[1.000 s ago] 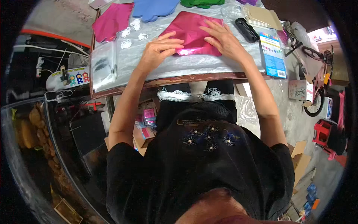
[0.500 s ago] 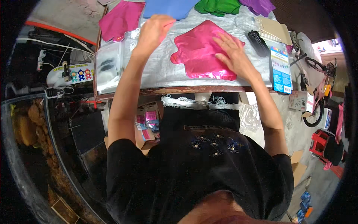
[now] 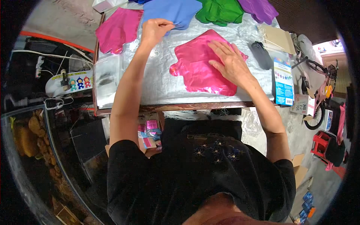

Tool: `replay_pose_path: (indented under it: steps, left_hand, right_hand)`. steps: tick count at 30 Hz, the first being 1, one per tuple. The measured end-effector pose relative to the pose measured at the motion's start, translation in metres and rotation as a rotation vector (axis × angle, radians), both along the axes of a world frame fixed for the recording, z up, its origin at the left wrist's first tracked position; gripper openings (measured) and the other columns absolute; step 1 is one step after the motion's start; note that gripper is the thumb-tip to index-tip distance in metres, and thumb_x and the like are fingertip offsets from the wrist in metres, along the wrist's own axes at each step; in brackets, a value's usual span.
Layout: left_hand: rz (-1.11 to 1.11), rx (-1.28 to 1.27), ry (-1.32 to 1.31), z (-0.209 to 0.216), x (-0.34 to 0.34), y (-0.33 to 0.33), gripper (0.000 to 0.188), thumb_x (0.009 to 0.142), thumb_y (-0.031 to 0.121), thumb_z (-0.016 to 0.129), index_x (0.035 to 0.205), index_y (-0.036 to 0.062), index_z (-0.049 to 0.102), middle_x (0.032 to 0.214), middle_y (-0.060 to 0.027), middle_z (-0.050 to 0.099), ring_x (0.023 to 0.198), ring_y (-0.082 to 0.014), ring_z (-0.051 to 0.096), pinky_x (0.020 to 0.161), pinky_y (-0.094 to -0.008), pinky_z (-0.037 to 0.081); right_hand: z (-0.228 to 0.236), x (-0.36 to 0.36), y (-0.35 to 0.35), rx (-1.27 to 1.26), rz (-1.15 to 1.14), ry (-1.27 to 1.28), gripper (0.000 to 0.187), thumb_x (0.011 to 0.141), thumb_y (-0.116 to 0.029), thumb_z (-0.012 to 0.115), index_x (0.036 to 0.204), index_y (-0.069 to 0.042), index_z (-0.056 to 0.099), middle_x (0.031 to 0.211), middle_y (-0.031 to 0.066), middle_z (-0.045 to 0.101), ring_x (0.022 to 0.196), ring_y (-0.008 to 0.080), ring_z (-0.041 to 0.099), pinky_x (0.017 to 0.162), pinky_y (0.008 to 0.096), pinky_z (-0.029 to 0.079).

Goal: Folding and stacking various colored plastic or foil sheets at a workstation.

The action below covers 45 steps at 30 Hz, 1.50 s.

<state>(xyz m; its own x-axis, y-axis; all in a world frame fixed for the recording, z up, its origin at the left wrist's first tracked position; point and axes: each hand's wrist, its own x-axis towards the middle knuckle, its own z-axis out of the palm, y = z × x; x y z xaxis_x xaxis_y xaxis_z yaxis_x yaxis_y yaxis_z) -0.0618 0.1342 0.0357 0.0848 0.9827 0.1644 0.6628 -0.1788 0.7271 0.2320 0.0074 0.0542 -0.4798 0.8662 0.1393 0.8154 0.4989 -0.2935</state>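
A shiny pink foil balloon [image 3: 198, 71], flat and uninflated, lies in the middle of the silver-covered table. My right hand [image 3: 230, 62] rests flat on its right half, fingers stretched. Farther back, my left hand [image 3: 155, 30] pinches the near edge of a flat blue foil balloon [image 3: 170, 11]; the exact grip is partly hidden by the fingers. To its left lies another pink foil balloon [image 3: 120, 30], with small white pieces [image 3: 133, 45] beside it.
Green [image 3: 219, 11] and purple foil balloons [image 3: 258, 9] lie along the far edge. On the right are a black oblong object [image 3: 261, 56], white sticks [image 3: 273, 44] and a blue-and-white package [image 3: 284, 82]. Clear plastic sleeves [image 3: 107, 80] occupy the near left corner.
My left hand has come to the blue balloon's near edge and pinches there. My right hand stays on the pink balloon. The table sits slightly lower in view.
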Motion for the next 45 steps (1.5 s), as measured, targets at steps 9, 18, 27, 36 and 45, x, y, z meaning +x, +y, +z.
replay_pose_path:
  steps: [9, 18, 27, 36, 45]
  left_hand:
    - [-0.041, -0.226, -0.293, -0.001, -0.019, 0.037, 0.032, 0.08, 0.029, 0.09, 0.094, 0.002, 0.081, 0.084, -0.0003, 0.075, 0.074, -0.0063, 0.063, 0.07, -0.023, 0.051]
    - [-0.047, -0.295, -0.377, -0.018, -0.032, 0.044, 0.028, 0.084, 0.028, 0.087, 0.094, 0.0024, 0.081, 0.083, 0.0008, 0.074, 0.071, -0.0048, 0.061, 0.066, -0.0206, 0.048]
    - [-0.025, -0.406, -0.394, -0.003, -0.037, 0.045, 0.031, 0.086, 0.027, 0.084, 0.102, 0.0017, 0.079, 0.093, -0.0016, 0.075, 0.083, -0.0074, 0.064, 0.074, -0.0219, 0.049]
    - [-0.018, -0.398, -0.468, -0.011, -0.033, 0.048, 0.031, 0.082, 0.033, 0.087, 0.098, 0.0068, 0.078, 0.088, 0.0024, 0.072, 0.078, -0.0066, 0.057, 0.068, -0.0213, 0.042]
    - [0.154, -0.329, -0.702, 0.005, -0.026, 0.052, 0.029, 0.084, 0.035, 0.087, 0.093, 0.0098, 0.077, 0.082, 0.0054, 0.067, 0.076, -0.0044, 0.054, 0.065, -0.0191, 0.039]
  right_hand:
    - [-0.027, -0.058, 0.122, 0.061, 0.117, 0.187, 0.047, 0.101, -0.01, 0.056, 0.148, -0.008, 0.05, 0.151, 0.0163, 0.052, 0.143, 0.0343, 0.046, 0.119, 0.0523, 0.034]
    - [-0.053, -0.084, 0.139, 0.176, 0.063, 0.093, 0.05, 0.101, -0.013, 0.057, 0.149, -0.009, 0.048, 0.153, 0.0168, 0.05, 0.144, 0.0347, 0.044, 0.119, 0.0513, 0.033]
    - [-0.055, -0.09, 0.136, 0.139, 0.05, 0.251, 0.055, 0.1, -0.018, 0.06, 0.154, -0.015, 0.045, 0.158, 0.0188, 0.043, 0.143, 0.0389, 0.044, 0.12, 0.0517, 0.032]
    - [-0.057, -0.088, 0.13, 0.183, 0.118, 0.289, 0.053, 0.098, -0.017, 0.064, 0.15, -0.018, 0.051, 0.158, 0.0202, 0.042, 0.137, 0.0439, 0.048, 0.117, 0.0492, 0.037]
    - [-0.041, -0.084, 0.123, 0.407, 0.091, 0.081, 0.034, 0.098, -0.016, 0.062, 0.131, -0.01, 0.067, 0.152, 0.0223, 0.049, 0.137, 0.0424, 0.05, 0.116, 0.0488, 0.038]
